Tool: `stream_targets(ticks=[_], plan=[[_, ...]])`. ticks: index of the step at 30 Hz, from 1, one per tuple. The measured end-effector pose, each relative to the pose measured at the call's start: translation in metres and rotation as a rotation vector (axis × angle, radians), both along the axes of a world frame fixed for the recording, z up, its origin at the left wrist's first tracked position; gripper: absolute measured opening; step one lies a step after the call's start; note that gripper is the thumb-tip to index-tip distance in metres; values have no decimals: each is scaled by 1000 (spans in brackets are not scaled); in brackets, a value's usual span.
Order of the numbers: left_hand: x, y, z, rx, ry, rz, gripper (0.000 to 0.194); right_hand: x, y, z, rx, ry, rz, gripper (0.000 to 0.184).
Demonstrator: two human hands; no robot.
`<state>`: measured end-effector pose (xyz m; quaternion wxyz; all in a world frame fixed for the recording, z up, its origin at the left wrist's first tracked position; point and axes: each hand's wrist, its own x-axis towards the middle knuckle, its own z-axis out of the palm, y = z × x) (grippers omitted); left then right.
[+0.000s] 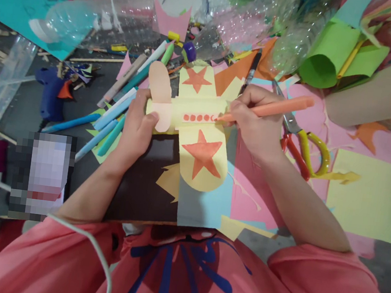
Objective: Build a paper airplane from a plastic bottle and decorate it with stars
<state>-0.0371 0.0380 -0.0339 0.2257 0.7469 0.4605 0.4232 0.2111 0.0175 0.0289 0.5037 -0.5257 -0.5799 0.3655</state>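
Note:
A yellow paper airplane model lies crosswise in front of me, with a rolled body, rounded wings and pale pink tail pieces. An orange star marks each wing, and a row of orange dots runs along a white strip on the body. My left hand is closed around the tail end, thumb on the pink piece. In my right hand is an orange marker, its tip touching the strip at the right end of the dots. Blue, green and grey markers lie beyond my left hand.
Red-and-yellow-handled scissors lie right of my right hand, near a yellow paper sheet. Clear plastic bottles crowd the back. A blue glue gun and a phone sit left. Another person's arm reaches in at right.

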Motion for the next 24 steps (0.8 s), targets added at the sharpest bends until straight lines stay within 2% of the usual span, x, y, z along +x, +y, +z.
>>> stream_targets(ticks=[4,14,21,24], plan=[[-1,0,-1,-31,5,-1,55,1,3,-3,11,36,-29,36],[1,-1,0,-63,-23,15,55,1,1,-1,37,-48,-41,37],[1,-1,1,-68,-33,7,52,3,2,-2,-32,-8,38,41],[2,-1,0,-49,-24,24,53,3,3,-3,-62,36,18,40]])
